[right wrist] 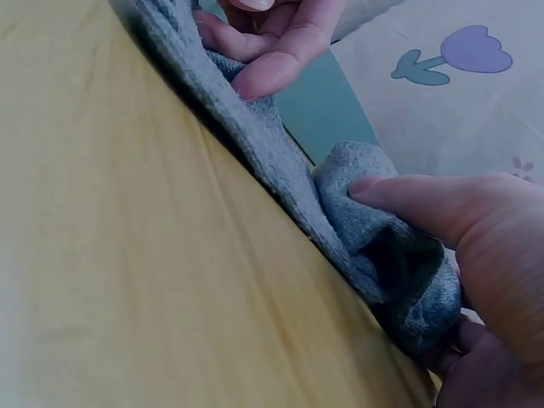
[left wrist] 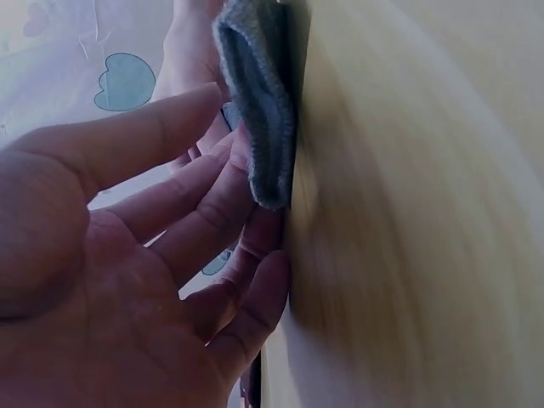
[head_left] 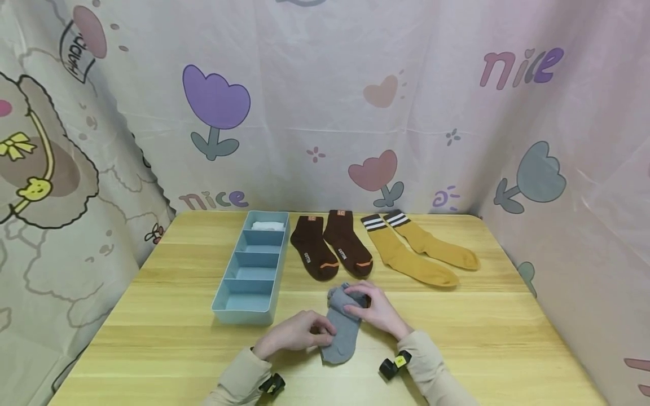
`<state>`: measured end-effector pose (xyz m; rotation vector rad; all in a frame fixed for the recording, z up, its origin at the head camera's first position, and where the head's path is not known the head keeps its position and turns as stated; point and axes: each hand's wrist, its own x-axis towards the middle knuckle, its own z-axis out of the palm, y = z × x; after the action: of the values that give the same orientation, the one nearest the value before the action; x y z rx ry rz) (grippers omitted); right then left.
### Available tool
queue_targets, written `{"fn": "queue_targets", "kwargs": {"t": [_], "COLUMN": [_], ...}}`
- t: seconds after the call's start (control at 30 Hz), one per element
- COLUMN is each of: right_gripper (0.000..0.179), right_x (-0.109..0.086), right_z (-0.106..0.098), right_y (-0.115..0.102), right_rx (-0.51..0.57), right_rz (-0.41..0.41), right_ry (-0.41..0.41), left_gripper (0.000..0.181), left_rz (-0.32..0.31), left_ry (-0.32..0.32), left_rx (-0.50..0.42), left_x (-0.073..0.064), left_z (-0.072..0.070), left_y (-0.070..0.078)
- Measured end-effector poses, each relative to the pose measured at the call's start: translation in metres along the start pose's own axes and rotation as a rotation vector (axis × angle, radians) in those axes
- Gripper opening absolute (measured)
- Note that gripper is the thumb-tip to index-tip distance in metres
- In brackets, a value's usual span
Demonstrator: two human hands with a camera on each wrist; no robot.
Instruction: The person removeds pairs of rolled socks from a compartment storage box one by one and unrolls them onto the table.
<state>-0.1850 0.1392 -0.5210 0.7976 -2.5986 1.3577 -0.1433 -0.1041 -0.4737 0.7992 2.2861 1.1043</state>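
Note:
A grey sock [head_left: 341, 342] lies on the table in front of me, its far end folded over and bunched up. My right hand [head_left: 373, 309] grips that bunched end; in the right wrist view the thumb presses on the fold [right wrist: 353, 204] and the other fingers curl round the far side, partly hidden. At the sock's near left edge is my left hand [head_left: 301, 331]. The left wrist view shows its fingers [left wrist: 204, 212] loosely bent, with fingertips touching the sock's edge [left wrist: 255, 102] and the thumb apart from the fingers.
Left of the sock stands a blue organizer box [head_left: 217, 309] with several compartments; a white folded item [head_left: 268, 226] lies in its far one. Two brown socks [head_left: 313, 248] and two yellow socks [head_left: 413, 262] with striped cuffs lie behind the grey sock. A printed curtain [head_left: 304, 113] hangs beyond the table.

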Motion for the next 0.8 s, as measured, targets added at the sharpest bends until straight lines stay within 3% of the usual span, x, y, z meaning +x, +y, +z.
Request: {"fn": "queue_targets", "kwargs": {"t": [0.17,0.33,0.5,0.57,0.7,0.8], "right_gripper": [0.034,0.048,0.061,0.06,0.056,0.053], "right_x": [0.001,0.001,0.002,0.002,-0.002,-0.005], "right_z": [0.001,-0.001,-0.007,-0.009,-0.013,-0.016], "right_y": [0.0,-0.003,-0.002,-0.002,-0.007,-0.014], "right_rx": [0.061,0.188,0.391,0.414,0.428,0.455], "right_rz": [-0.021,-0.042,-0.096,-0.115,-0.088,-0.073], "right_ry": [0.026,0.01,-0.019,-0.03,-0.11,-0.216], "left_gripper": [0.023,0.028,0.024,0.024,0.026,0.028], "left_rz": [-0.012,-0.005,0.028,0.031,0.015,0.001], "left_ry": [-0.001,0.004,0.065,0.088,0.099,0.097], "left_rx": [-0.049,-0.091,-0.213,-0.259,-0.332,-0.395], "left_x": [0.0,-0.001,-0.005,-0.006,-0.006,-0.004], "left_z": [0.001,-0.002,-0.01,-0.012,-0.014,-0.014], "left_y": [0.0,0.0,-0.005,-0.007,-0.01,-0.011]}}
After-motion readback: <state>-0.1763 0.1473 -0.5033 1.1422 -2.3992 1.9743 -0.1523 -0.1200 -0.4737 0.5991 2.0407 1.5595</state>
